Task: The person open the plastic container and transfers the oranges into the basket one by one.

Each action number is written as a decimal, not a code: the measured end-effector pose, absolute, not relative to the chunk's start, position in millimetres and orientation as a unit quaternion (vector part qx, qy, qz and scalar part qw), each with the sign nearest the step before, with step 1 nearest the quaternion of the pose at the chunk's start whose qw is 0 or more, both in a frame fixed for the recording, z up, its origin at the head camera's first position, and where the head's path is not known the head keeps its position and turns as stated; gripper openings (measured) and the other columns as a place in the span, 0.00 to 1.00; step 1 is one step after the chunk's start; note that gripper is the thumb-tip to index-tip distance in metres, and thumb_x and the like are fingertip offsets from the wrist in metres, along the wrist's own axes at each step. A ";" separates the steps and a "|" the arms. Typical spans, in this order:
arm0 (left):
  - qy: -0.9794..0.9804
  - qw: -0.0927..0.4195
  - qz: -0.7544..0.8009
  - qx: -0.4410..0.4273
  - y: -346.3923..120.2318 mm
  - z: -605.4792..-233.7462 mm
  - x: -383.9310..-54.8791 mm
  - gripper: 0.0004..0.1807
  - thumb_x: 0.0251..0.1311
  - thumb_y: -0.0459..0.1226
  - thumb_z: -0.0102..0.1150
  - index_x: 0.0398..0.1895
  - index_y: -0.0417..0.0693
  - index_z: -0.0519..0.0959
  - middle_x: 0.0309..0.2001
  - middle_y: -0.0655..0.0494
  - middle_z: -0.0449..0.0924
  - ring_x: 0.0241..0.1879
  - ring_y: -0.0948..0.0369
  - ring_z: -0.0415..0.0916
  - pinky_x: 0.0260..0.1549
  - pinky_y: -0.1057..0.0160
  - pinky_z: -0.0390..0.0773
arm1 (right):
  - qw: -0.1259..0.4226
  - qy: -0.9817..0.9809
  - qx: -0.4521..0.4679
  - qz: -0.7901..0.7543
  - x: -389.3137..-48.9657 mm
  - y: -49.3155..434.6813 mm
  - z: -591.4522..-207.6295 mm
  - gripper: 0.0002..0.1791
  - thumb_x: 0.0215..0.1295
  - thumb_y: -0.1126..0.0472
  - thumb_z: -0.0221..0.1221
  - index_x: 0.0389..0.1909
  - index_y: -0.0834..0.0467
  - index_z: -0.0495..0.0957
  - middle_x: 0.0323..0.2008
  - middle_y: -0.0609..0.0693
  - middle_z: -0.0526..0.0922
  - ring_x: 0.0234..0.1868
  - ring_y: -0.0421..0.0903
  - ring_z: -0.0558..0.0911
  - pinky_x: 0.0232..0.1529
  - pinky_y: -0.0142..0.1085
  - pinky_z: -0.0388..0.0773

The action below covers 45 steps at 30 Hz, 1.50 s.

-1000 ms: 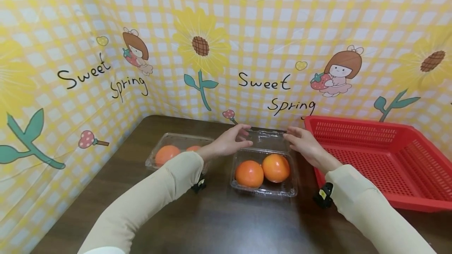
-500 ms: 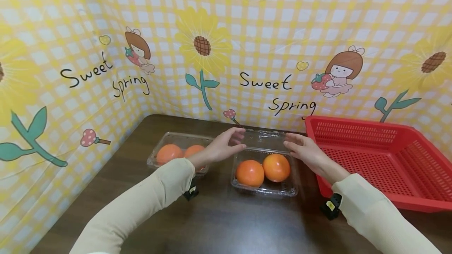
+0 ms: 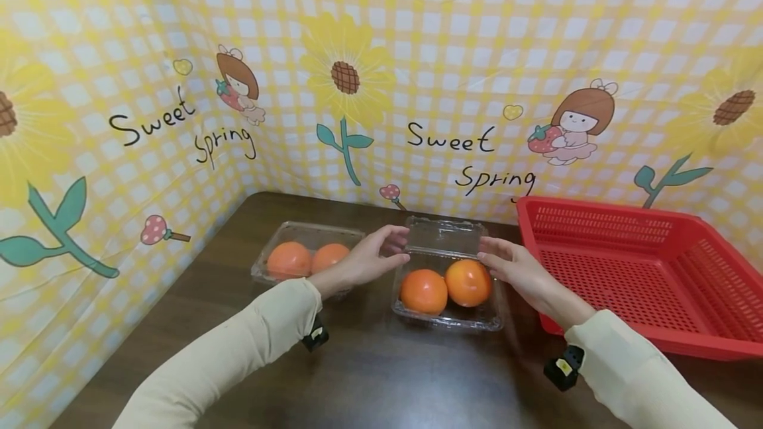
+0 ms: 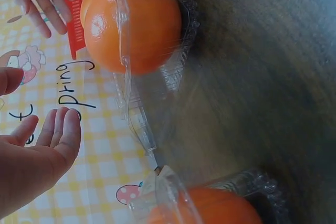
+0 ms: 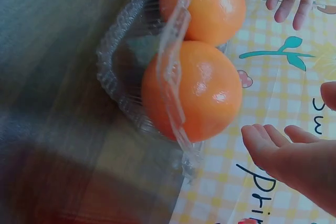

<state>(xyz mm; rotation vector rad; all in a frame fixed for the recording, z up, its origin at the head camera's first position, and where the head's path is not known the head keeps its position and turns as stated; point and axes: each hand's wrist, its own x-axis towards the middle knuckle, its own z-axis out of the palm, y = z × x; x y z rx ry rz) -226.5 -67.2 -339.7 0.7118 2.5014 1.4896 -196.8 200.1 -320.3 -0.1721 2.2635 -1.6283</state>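
Observation:
A clear plastic clamshell box [image 3: 448, 324] stands in the middle of the table, its lid [image 3: 446, 236] laid back behind it. Two oranges sit side by side in its base, the left orange [image 3: 423, 291] and the right orange [image 3: 468, 283]. My left hand [image 3: 372, 257] is at the left of the hinge area, fingers loosely bent and holding nothing. Opposite it, my right hand [image 3: 524, 277] hovers by the box's right side, also holding nothing. In the right wrist view, the right fingers [image 5: 262, 142] are apart from the fruit. Whether either hand touches the lid, I cannot tell.
A second clear box [image 3: 286, 227] with two oranges and a closed lid stands at the left, partly behind my left forearm. On the right is a red plastic basket [image 3: 602, 207]. A yellow checked cloth [image 3: 441, 71] hangs behind the dark wooden table [image 3: 381, 376].
Both hands have drawn back slightly toward me along the sides of the box, and more of the raised lid shows between them. The boxes and oranges stay in place.

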 end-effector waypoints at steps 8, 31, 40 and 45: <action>0.826 0.085 0.499 0.247 -69.8 -345.9 -223.7 0.25 0.56 0.35 0.55 0.58 0.40 0.63 0.51 0.40 0.68 0.49 0.51 0.68 0.45 0.56 0.72 | 0.168 0.797 -0.048 -0.578 -190.0 204.5 -325.5 0.32 0.65 0.57 0.48 0.65 0.66 0.49 0.63 0.65 0.54 0.63 0.57 0.57 0.59 0.50 0.56; 0.849 0.058 0.442 0.283 -60.8 -371.4 -210.7 0.24 0.54 0.33 0.57 0.54 0.36 0.66 0.51 0.43 0.69 0.50 0.51 0.66 0.47 0.54 0.70 | 0.171 0.775 -0.043 -0.606 -180.6 212.2 -334.6 0.32 0.66 0.57 0.47 0.65 0.67 0.49 0.64 0.64 0.53 0.63 0.57 0.56 0.59 0.50 0.56; 0.876 0.024 0.406 0.260 -59.1 -387.1 -209.9 0.25 0.48 0.34 0.62 0.52 0.38 0.69 0.49 0.44 0.67 0.51 0.50 0.64 0.50 0.50 0.65 | 0.165 0.774 -0.050 -0.609 -178.1 210.0 -334.7 0.31 0.65 0.58 0.48 0.64 0.67 0.51 0.63 0.64 0.55 0.62 0.57 0.58 0.58 0.48 0.59; 0.877 0.023 0.413 0.246 -58.9 -388.1 -209.1 0.27 0.46 0.35 0.64 0.52 0.38 0.70 0.51 0.43 0.65 0.53 0.49 0.61 0.51 0.49 0.63 | 0.164 0.776 -0.051 -0.606 -178.2 209.1 -335.5 0.30 0.65 0.59 0.48 0.64 0.67 0.51 0.62 0.64 0.56 0.61 0.57 0.60 0.58 0.48 0.59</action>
